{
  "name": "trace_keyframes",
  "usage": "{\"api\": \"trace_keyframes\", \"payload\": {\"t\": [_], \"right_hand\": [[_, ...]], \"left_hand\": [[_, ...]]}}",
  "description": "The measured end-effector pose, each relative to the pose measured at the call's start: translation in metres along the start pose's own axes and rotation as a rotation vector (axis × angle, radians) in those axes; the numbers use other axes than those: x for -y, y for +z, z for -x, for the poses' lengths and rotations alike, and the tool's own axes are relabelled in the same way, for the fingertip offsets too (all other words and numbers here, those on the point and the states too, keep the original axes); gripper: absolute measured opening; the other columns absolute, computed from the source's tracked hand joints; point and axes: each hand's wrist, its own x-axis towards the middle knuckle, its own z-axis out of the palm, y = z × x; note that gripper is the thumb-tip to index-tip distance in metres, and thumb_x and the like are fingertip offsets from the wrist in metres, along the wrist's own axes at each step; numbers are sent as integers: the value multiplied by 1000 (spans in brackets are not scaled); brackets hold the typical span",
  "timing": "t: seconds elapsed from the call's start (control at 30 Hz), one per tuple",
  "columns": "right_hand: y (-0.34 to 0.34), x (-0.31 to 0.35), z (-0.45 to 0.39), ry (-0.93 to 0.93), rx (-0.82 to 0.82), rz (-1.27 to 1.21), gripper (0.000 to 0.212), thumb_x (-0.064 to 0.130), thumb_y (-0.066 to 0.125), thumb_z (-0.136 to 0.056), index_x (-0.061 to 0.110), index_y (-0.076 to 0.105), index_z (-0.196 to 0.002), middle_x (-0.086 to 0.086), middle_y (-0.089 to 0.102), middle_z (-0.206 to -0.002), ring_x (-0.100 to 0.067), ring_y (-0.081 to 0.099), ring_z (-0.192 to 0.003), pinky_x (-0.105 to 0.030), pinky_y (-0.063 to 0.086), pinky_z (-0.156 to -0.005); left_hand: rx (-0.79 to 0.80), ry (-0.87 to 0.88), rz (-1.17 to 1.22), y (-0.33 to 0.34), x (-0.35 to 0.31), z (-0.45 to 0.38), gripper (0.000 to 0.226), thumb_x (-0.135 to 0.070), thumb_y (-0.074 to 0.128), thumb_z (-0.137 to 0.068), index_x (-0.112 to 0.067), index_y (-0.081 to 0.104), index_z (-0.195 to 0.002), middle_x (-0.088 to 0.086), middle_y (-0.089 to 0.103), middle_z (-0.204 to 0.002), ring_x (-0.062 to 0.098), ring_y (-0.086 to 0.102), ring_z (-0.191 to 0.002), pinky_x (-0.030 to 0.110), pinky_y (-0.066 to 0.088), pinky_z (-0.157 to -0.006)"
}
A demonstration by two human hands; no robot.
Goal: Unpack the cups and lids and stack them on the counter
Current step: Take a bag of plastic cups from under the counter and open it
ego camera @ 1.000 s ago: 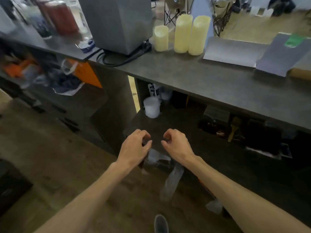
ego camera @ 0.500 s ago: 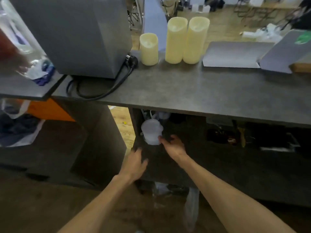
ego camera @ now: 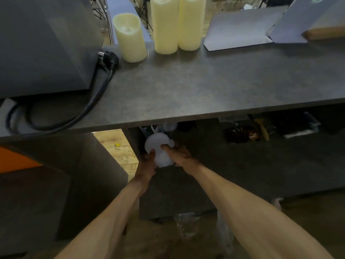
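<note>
White plastic cups [ego camera: 160, 151] stand stacked on the shelf [ego camera: 186, 184] under the grey counter [ego camera: 186, 86]. Left hand [ego camera: 147, 165] and right hand [ego camera: 177, 154] both grip this stack from its sides.

Single head-worn view, forward and steeply down over the counter [ego camera: 205, 86] edge, close above both forearms.

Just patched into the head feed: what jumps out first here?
Three cream candles stand at the back of the grey counter, beside a dark appliance whose black cable loops along the front edge. Below, both hands, left and right, grip a translucent white stack of cups on the lower shelf.
</note>
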Motion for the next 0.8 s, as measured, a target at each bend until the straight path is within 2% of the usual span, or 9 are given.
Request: {"api": "trace_keyframes", "payload": {"t": [0.1, 0.2, 0.3, 0.4, 0.47, 0.57, 0.67, 0.73, 0.8], "right_hand": [[0, -8, 2, 26, 26, -120, 69, 53, 65, -89, 25, 43, -148, -8, 48, -148, -30, 51, -129, -45, 53, -100], [-10, -15, 20, 39, 35, -195, 65, 48, 68, -89, 26, 45, -146, -6, 51, -143, -29, 54, -125, -44, 56, -96], [-29, -24, 48, 66, 29, -225, 58, 44, 68, -91, 25, 48, -142, -5, 55, -137, -26, 57, -119, -40, 57, -92], [-65, -36, 83, 108, -8, -260, 49, 40, 69, -90, 24, 54, -134, -5, 61, -130, -25, 62, -113, -42, 59, -91], [-100, -47, 106, 137, -46, -308, 46, 37, 71, -89, 25, 55, -130, -4, 62, -126, -24, 63, -110, -43, 59, -90], [-167, -66, 139, 116, -137, -322, 46, 34, 74, -87, 21, 56, -127, -6, 64, -123, -24, 66, -107, -47, 61, -87], [-233, -80, 167, 73, -187, -292, 36, 33, 68, -92, 24, 58, -125, -1, 62, -122, -20, 64, -108, -43, 61, -88], [-285, -91, 188, 44, -251, -275, 37, 34, 66, -93, 27, 56, -128, 0, 60, -124, -18, 62, -108, -39, 61, -88], [-342, -102, 208, 6, -328, -268, 35, 34, 64, -93, 27, 56, -126, 1, 61, -120, -17, 62, -105, -41, 61, -88]], "left_hand": [[4, 0, 47, -3, 3, -2, 54, -53, 46, -101, -23, 42, -146, 6, 57, -140, 28, 57, -124, 35, 48, -94], [-6, 28, 53, 1, -2, 18, 40, -48, 51, -100, -28, 50, -135, 6, 61, -134, 26, 61, -117, 35, 52, -90], [20, 21, 83, 14, -6, 59, 42, -51, 56, -96, -31, 52, -132, 1, 65, -127, 22, 64, -112, 32, 53, -83], [71, -6, 59, 42, -9, 93, 45, -48, 64, -88, -23, 59, -125, 6, 68, -122, 24, 67, -109, 43, 53, -96], [120, -62, 9, 71, -14, 107, 48, -46, 69, -83, -20, 62, -123, 10, 69, -121, 26, 67, -107, 48, 51, -99], [208, -125, -31, 127, -26, 126, 62, -43, 76, -79, -22, 54, -133, 7, 68, -122, 27, 69, -107, 45, 57, -90], [298, -92, -45, 193, -38, 147, 78, -41, 78, -80, -24, 39, -145, 6, 55, -140, 29, 62, -119, 47, 54, -96], [358, -25, -91, 247, -50, 168, 69, -37, 74, -87, -29, 36, -144, 6, 47, -145, 29, 60, -120, 35, 59, -82], [427, 67, -141, 307, -59, 187, 57, -39, 72, -89, -34, 40, -136, 6, 47, -144, 25, 62, -115, 24, 57, -68]]}}
